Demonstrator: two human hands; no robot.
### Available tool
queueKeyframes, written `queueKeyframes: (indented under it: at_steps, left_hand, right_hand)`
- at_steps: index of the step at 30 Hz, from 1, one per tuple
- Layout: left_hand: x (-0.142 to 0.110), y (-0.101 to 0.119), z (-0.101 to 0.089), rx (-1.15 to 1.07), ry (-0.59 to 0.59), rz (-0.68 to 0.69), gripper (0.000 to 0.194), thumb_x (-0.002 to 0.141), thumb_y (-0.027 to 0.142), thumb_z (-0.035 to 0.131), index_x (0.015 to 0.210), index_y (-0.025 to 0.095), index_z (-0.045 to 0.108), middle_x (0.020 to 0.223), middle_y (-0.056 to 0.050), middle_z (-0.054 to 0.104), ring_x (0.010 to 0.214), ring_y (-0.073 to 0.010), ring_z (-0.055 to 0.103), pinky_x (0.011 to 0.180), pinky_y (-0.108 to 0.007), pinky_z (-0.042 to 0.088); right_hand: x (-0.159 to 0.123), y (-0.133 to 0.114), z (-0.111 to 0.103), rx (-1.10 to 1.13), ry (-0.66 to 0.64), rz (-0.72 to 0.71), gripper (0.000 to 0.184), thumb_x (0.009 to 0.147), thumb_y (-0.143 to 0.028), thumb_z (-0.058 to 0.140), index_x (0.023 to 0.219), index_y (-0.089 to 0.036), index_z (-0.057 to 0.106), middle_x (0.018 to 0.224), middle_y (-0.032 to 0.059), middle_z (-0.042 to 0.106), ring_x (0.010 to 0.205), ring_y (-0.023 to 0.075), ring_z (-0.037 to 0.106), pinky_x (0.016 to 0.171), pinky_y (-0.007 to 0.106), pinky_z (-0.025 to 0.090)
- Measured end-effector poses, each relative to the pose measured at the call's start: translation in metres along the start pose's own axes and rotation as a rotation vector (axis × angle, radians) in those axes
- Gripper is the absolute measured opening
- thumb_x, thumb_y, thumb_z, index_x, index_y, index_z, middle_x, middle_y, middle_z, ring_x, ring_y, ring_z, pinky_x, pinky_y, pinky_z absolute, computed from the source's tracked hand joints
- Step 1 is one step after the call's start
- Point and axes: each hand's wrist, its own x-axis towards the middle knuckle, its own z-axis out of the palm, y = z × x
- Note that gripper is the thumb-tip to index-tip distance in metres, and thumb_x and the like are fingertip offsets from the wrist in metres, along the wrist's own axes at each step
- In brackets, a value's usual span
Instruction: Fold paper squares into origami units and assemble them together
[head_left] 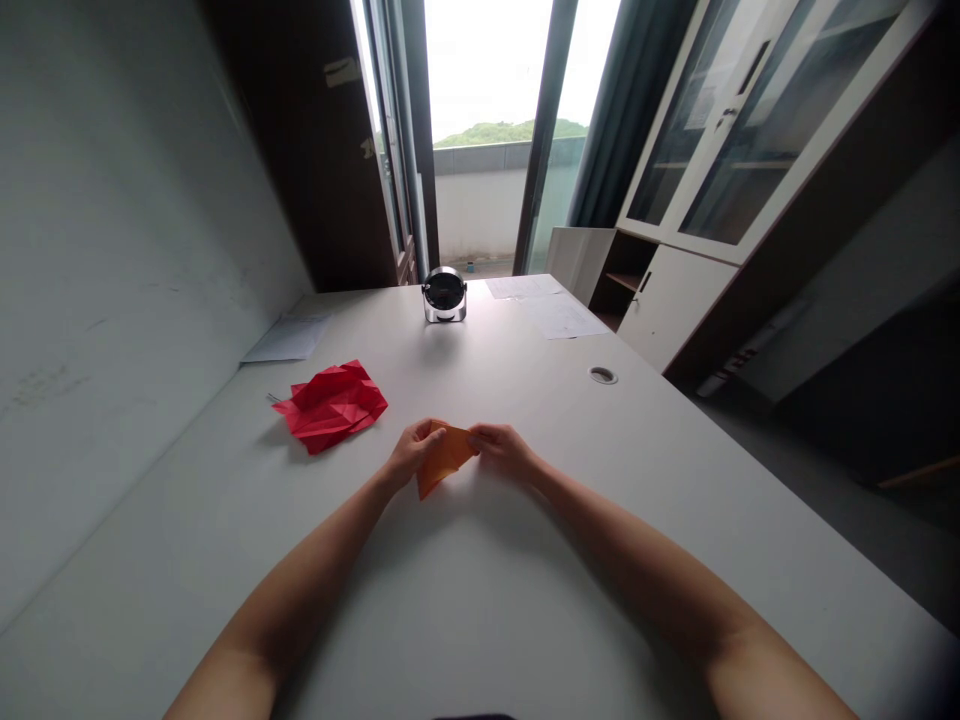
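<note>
Between my two hands is a folded piece of orange paper [447, 457], held up just over the white table [480, 600]. My left hand [411, 450] pinches its left side, with the thumb lying on the near face. At the upper right corner, my right hand [501, 448] grips the paper between thumb and curled fingers. One pointed corner of the paper hangs down towards me on the left. The fingers behind the sheet are partly hidden. To the left of my left hand lies a creased sheet of red paper [334, 405], spread unevenly on the table.
A small round black device on a metal stand [445, 295] is at the table's far side. White papers [562, 315] lie at the far right, and another stack [286, 338] by the left wall. A cable hole [602, 375] is set in the tabletop. Cabinets [697, 130] stand beyond the right edge.
</note>
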Motion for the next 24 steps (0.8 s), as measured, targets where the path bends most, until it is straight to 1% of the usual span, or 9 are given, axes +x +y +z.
queueKeyframes:
  at_steps: [2, 4, 9, 12, 15, 18, 21, 24]
  left_hand:
    - [-0.001, -0.001, 0.001, 0.044, 0.002, -0.005, 0.04, 0.082, 0.052, 0.072, 0.093, 0.014, 0.071, 0.079, -0.005, 0.068, 0.069, -0.0165, 0.062, 0.059, -0.025, 0.049]
    - [-0.001, -0.002, 0.002, 0.132, 0.035, 0.027, 0.039, 0.082, 0.053, 0.07, 0.088, 0.014, 0.071, 0.075, -0.004, 0.067, 0.066, -0.0162, 0.06, 0.058, -0.025, 0.047]
    - [-0.005, 0.003, 0.007, 0.473, 0.125, 0.189, 0.032, 0.086, 0.049, 0.064, 0.082, 0.02, 0.075, 0.07, -0.002, 0.067, 0.066, -0.0165, 0.056, 0.059, -0.026, 0.041]
    - [-0.008, 0.006, 0.009, 0.592, 0.162, 0.236, 0.032, 0.09, 0.048, 0.06, 0.08, 0.02, 0.074, 0.066, 0.0, 0.065, 0.062, -0.0151, 0.052, 0.06, -0.026, 0.037]
    - [-0.009, 0.007, 0.008, 0.58, 0.21, 0.234, 0.039, 0.091, 0.05, 0.058, 0.069, 0.019, 0.066, 0.058, 0.002, 0.055, 0.058, -0.0131, 0.044, 0.057, -0.026, 0.03]
    - [-0.007, 0.005, 0.006, 0.509, 0.298, 0.233, 0.045, 0.092, 0.052, 0.055, 0.063, 0.019, 0.057, 0.055, 0.003, 0.045, 0.055, -0.0125, 0.038, 0.054, -0.026, 0.025]
    - [-0.004, 0.005, 0.003, 0.403, 0.389, 0.228, 0.046, 0.092, 0.055, 0.054, 0.062, 0.02, 0.052, 0.056, 0.003, 0.042, 0.054, -0.0127, 0.037, 0.053, -0.026, 0.025]
    - [0.0, 0.004, -0.001, 0.3, 0.467, 0.209, 0.046, 0.092, 0.056, 0.054, 0.064, 0.021, 0.047, 0.058, 0.003, 0.042, 0.055, -0.0128, 0.038, 0.052, -0.025, 0.028]
  right_hand:
    - [0.0, -0.001, 0.001, -0.029, 0.008, 0.007, 0.035, 0.087, -0.051, 0.061, 0.088, -0.019, 0.074, 0.072, 0.0021, 0.066, 0.068, 0.0173, 0.056, 0.063, 0.027, 0.044]
    - [-0.001, -0.001, 0.002, -0.091, 0.023, 0.006, 0.035, 0.087, -0.051, 0.061, 0.09, -0.019, 0.075, 0.072, 0.0014, 0.067, 0.066, 0.0162, 0.055, 0.061, 0.025, 0.042]
    - [-0.001, 0.001, 0.006, -0.27, 0.081, -0.009, 0.029, 0.088, -0.045, 0.06, 0.082, -0.021, 0.075, 0.065, -0.0008, 0.063, 0.059, 0.0137, 0.05, 0.058, 0.025, 0.038]
    - [-0.001, 0.002, 0.008, -0.312, 0.092, -0.014, 0.029, 0.089, -0.044, 0.059, 0.077, -0.021, 0.072, 0.061, -0.0023, 0.058, 0.058, 0.0126, 0.048, 0.057, 0.025, 0.035]
    - [0.0, 0.003, 0.007, -0.301, 0.092, -0.001, 0.033, 0.089, -0.047, 0.058, 0.073, -0.02, 0.068, 0.058, -0.0033, 0.055, 0.056, 0.0117, 0.045, 0.055, 0.024, 0.032]
    - [0.001, 0.005, 0.004, -0.223, 0.106, 0.016, 0.035, 0.089, -0.049, 0.058, 0.072, -0.02, 0.065, 0.06, -0.0028, 0.058, 0.056, 0.012, 0.046, 0.055, 0.024, 0.033]
    - [0.003, 0.008, -0.001, -0.102, 0.131, 0.056, 0.038, 0.089, -0.053, 0.059, 0.07, -0.02, 0.062, 0.059, -0.0019, 0.059, 0.054, 0.0125, 0.048, 0.054, 0.024, 0.035]
    - [0.006, 0.011, -0.005, 0.003, 0.195, 0.087, 0.045, 0.088, -0.058, 0.059, 0.065, -0.02, 0.058, 0.055, -0.0011, 0.057, 0.052, 0.0127, 0.047, 0.054, 0.025, 0.036]
